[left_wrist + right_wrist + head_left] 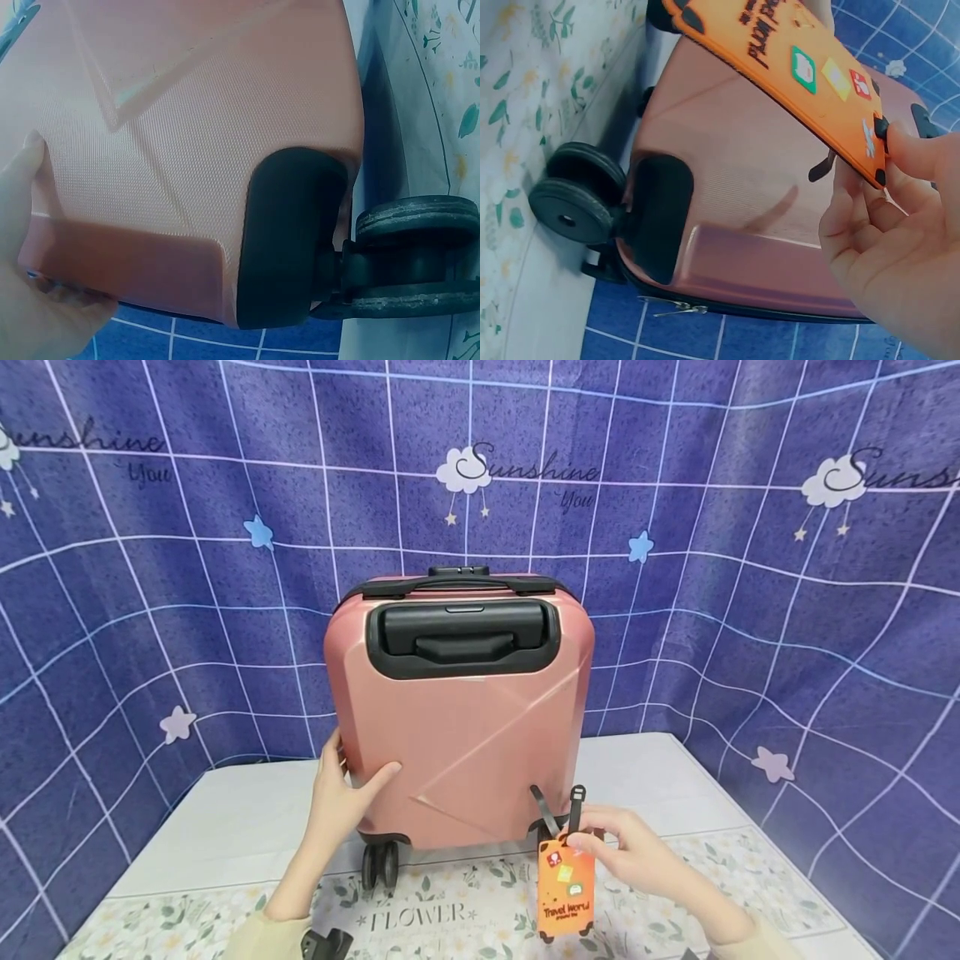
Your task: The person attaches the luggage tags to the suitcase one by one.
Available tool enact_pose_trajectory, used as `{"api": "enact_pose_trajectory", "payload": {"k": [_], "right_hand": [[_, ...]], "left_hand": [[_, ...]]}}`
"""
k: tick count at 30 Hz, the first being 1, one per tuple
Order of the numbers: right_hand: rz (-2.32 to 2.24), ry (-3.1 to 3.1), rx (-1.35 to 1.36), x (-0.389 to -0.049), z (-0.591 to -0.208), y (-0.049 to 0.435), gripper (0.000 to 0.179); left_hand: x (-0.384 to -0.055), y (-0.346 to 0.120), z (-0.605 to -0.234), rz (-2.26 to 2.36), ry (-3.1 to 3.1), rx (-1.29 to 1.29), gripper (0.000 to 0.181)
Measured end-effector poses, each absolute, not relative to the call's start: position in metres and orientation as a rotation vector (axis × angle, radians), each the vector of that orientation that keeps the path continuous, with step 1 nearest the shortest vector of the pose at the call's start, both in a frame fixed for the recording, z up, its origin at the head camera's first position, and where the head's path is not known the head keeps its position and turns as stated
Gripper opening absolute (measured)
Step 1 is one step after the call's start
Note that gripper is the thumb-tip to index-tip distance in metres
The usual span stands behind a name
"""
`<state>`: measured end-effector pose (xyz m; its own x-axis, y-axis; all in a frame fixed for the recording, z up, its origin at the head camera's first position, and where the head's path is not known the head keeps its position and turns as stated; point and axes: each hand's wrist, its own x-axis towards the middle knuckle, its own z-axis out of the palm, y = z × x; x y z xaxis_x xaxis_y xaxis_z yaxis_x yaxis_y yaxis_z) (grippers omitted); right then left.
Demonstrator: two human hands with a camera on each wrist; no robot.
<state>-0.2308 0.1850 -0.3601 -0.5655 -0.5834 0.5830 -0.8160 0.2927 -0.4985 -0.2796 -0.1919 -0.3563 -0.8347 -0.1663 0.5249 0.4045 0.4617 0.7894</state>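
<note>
A pink hard-shell suitcase (465, 735) stands upright on its wheels, its back panel with the recessed black trolley handle (465, 639) facing me. My left hand (341, 793) grips its left side low down, thumb on the panel and fingers round the edge. Before the lower right corner, my right hand (626, 847) pinches an orange luggage tag (566, 910) near its strap end. The tag hangs with its printed face to me, and its black strap (577, 808) sticks up unfastened. In the right wrist view the thumb (915, 150) presses on the tag's strap end.
A white tabletop (247, 810) carries a floral mat (675, 893) along its front. Blue gridded cloth (225, 568) hangs behind and at both sides. Black double wheels (380, 864) support the suitcase. A zipper pull (679, 306) hangs along its side seam.
</note>
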Motion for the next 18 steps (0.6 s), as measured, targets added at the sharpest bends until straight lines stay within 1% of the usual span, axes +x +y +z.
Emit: {"api": "enact_pose_trajectory", "payload": {"k": [18], "right_hand": [[1.127, -2.214, 1.200, -0.227, -0.331, 0.181, 0.023]], "left_hand": [[-0.277, -0.191, -0.357, -1.405, -2.161, -0.206, 0.092]]}}
